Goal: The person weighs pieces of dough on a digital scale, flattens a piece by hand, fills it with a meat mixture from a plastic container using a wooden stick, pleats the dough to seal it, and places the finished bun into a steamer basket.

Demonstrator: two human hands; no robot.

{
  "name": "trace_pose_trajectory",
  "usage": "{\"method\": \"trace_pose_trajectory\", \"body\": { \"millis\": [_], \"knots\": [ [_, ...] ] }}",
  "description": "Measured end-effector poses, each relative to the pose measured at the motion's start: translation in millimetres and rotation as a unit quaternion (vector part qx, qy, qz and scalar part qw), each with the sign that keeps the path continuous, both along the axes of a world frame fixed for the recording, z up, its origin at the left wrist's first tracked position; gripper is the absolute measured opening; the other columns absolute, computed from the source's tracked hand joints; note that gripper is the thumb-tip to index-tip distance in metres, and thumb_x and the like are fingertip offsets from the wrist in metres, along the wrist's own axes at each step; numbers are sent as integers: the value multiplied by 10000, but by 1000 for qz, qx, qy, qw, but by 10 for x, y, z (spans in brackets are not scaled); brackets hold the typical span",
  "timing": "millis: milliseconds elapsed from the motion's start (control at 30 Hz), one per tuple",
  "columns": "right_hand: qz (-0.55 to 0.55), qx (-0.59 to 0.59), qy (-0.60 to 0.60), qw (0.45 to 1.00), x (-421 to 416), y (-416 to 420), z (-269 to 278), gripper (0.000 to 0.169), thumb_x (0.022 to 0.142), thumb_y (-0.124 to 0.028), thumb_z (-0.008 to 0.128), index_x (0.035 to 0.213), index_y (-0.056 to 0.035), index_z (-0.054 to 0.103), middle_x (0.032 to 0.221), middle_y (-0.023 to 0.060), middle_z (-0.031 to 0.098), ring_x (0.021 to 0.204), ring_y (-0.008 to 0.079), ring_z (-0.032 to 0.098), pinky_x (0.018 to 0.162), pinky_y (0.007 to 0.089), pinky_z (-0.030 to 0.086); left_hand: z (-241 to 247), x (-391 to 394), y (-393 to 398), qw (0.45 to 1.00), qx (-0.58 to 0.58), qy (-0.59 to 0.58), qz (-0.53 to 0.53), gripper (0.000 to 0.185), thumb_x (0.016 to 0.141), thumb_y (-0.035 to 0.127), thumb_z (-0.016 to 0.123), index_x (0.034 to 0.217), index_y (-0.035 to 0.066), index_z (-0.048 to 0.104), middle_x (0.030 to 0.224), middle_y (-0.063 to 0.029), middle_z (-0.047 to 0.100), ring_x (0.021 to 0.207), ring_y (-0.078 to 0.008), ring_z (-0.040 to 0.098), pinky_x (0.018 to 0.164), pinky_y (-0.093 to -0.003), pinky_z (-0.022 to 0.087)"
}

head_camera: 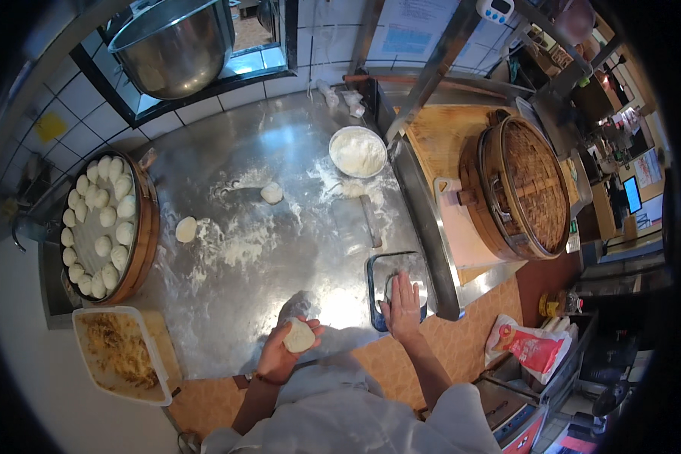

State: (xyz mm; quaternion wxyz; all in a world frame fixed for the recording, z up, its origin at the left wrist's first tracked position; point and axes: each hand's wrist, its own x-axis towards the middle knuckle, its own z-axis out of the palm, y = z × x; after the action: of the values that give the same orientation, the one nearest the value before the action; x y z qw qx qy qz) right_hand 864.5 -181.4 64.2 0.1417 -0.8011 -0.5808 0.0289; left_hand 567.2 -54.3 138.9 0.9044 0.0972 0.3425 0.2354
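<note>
My left hand is palm up at the table's front edge, with a pale round piece of dough lying in the palm under the thumb. To the right, my right hand is laid palm down, fingers stretched, over a dark-rimmed rectangular tray. Something pale shows beside its fingers, but what lies beneath is hidden. A flattened dough round and a lump of dough rest farther back on the floured steel table. A bench scraper lies behind the tray.
At left stands a bamboo steamer holding several filled buns. In front of it is a plastic tub of brownish filling. A bowl of flour sits at the back right. Beyond the raised metal edge is a lidded bamboo steamer.
</note>
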Motion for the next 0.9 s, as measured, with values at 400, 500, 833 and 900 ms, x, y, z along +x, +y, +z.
{"method": "trace_pose_trajectory", "body": {
  "millis": [400,500,833,900],
  "knots": [
    [-108,165,461,865,146,-22,398,677,1068,-412,331,1554,45,211,1565,219,358,1471,304,312,1216,411,169,-86,21,-2,1000,-3,-9,4,373,1039,308,469,1253,12,548,1304,-218,601,1255,-367,575,1015,-482,508],
    [-133,173,536,816,334,-72,352,654,1092,-407,274,1545,62,226,1563,213,364,1469,281,318,1216,376,176,-121,-4,-11,1000,-1,-8,-2,375,1038,310,470,1255,14,549,1302,-214,604,1256,-362,576,1013,-478,507],
    [15,-75,114,991,244,-5,148,707,960,-359,549,1547,-52,303,1622,125,292,1520,295,216,1217,557,86,-7,60,-25,1000,4,13,-26,388,1045,343,444,1258,36,552,1302,-192,612,1249,-347,581,1021,-473,495],
    [-6,-9,217,976,344,-61,277,686,1013,-436,451,1552,-45,289,1622,132,293,1518,306,214,1216,551,69,3,76,-10,1000,-1,-5,-30,392,1047,348,440,1259,37,551,1299,-194,613,1248,-346,582,1019,-474,496]
  ]
}}
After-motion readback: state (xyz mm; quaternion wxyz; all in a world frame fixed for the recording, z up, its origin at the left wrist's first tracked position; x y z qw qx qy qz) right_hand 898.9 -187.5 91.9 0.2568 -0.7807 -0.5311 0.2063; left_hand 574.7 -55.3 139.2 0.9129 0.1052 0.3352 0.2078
